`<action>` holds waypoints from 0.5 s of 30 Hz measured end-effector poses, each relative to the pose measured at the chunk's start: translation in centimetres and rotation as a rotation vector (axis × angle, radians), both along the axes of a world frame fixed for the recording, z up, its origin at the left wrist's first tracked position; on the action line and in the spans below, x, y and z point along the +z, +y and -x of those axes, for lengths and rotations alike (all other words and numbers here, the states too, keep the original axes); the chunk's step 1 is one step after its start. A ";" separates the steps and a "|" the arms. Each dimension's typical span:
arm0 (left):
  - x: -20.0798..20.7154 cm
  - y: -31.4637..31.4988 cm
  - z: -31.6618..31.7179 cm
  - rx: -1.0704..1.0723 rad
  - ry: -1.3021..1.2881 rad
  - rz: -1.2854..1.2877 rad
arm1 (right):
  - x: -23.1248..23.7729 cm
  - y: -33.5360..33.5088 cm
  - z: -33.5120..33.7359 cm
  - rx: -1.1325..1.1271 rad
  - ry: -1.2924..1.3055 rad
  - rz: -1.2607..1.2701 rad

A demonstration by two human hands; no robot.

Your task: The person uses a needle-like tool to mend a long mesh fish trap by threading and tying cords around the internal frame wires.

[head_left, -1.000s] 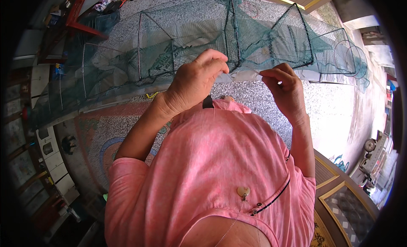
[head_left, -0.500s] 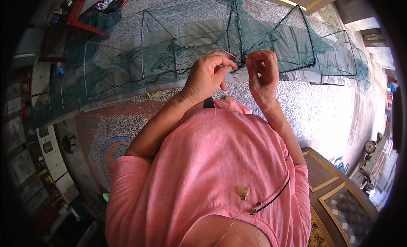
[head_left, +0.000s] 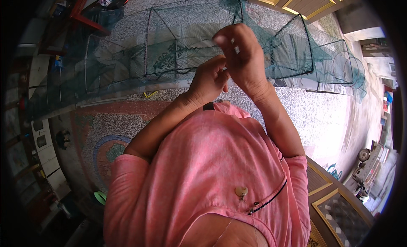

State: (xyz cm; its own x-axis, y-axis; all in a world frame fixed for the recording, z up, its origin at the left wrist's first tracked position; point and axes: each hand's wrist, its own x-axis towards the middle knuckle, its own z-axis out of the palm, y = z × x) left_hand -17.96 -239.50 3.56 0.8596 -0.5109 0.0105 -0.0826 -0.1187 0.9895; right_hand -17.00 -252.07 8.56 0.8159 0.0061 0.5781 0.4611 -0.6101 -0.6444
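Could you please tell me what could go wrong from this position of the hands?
The right hand is very near the left hand, so one might bump the other. The fingers could also perhaps snag in the fine mesh of the green net beyond them. Whether either hand holds something small, I cannot tell.

Red frame [head_left: 77, 11], upper left. Brown gold-trimmed panel [head_left: 311, 8], upper right; patterned panel [head_left: 344, 211], lower right. Wheeled metal cart [head_left: 367, 164], right side. White cabinet [head_left: 52, 162], left. Green object [head_left: 100, 197], lower left.
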 end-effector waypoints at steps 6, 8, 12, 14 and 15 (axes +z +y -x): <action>-0.6 0.3 -0.3 -0.052 0.165 0.340 | 10.6 -5.6 4.9 0.267 -0.229 -0.761; -1.5 0.7 -0.9 -0.065 0.161 0.330 | 14.2 -8.1 8.2 0.535 -0.136 -0.973; 0.2 0.9 -1.4 -0.077 0.303 0.347 | 15.6 -10.1 10.5 0.549 -0.176 -0.920; 0.9 1.1 -1.5 -0.104 0.387 0.393 | 15.8 -10.3 10.3 0.554 -0.137 -0.784; 1.6 0.9 -1.2 -0.133 0.308 0.381 | 16.1 -10.2 9.9 0.559 -0.111 -0.725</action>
